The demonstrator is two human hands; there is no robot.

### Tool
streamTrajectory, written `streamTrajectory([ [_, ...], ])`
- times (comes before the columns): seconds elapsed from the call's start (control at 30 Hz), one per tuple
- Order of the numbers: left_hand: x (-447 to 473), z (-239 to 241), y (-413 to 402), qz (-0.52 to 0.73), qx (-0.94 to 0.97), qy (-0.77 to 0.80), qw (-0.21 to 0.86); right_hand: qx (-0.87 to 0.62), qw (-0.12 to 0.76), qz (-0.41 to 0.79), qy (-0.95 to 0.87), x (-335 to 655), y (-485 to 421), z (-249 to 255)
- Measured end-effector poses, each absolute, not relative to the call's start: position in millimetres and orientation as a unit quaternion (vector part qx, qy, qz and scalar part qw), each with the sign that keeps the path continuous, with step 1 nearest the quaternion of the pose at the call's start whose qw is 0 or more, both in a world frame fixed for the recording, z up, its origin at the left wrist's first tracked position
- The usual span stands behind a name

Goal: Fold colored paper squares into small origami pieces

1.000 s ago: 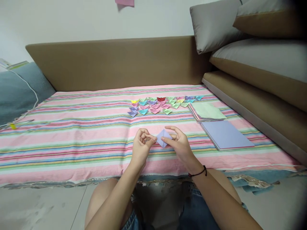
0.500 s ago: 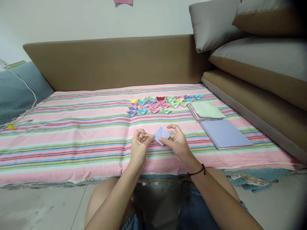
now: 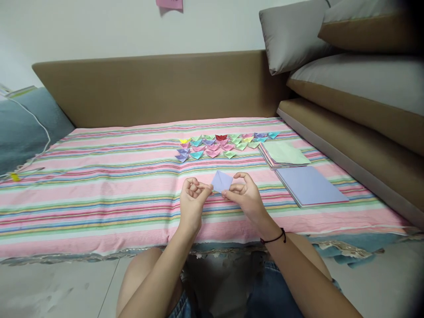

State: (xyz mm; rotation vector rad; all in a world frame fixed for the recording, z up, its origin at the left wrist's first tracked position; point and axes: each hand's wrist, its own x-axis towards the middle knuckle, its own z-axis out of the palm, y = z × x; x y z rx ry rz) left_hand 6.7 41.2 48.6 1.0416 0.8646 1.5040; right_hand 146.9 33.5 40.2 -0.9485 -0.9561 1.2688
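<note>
A small lilac piece of folded paper [image 3: 221, 181], diamond-shaped with a crease, is held up above the striped cloth. My left hand [image 3: 192, 196] pinches its left corner between thumb and forefinger, the other fingers curled. At the lower right edge, the thumb and fingers of my right hand [image 3: 247, 194] grip the paper, while the forefinger arches away from it. Beyond the hands, several folded paper boats [image 3: 213, 151] in pink, green, blue, purple, yellow and red stand in rows on the cloth.
To the right lie a stack of lilac paper [image 3: 311, 185] and a stack topped with light green sheets [image 3: 285, 153]. Grey and brown cushions [image 3: 354, 106] pile up at the right. A brown backrest [image 3: 155, 88] runs behind the striped cloth [image 3: 82, 190]. A white cable [image 3: 41, 126] hangs at the left.
The folded paper has turned and tilted between my hands, its lower tip swinging up to the right. My right hand has shifted its hold to the paper's lower right edge. My left hand keeps its pinch.
</note>
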Motion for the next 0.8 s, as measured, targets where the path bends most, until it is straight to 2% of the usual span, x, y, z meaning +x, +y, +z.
streamTrajectory([
  [0.17, 8.4, 46.5, 40.0, 0.534, 0.493, 0.365, 0.583, -0.389, 0.654, 0.516, -0.394, 151.9, 35.1, 38.0],
  [0.27, 9.5, 44.2, 38.7, 0.485, 0.509, 0.365, 0.61, -0.391, 0.635, 0.53, -0.403, 150.5, 33.8, 38.8],
  [0.57, -0.2, 49.7, 40.0, 0.433, 0.64, 0.405, 0.489, -0.417, 0.59, 0.501, -0.476, 151.8, 32.5, 37.8],
  [0.8, -2.9, 49.9, 40.2, 0.443, 0.637, 0.416, 0.474, -0.415, 0.595, 0.501, -0.472, 147.7, 30.3, 40.4],
])
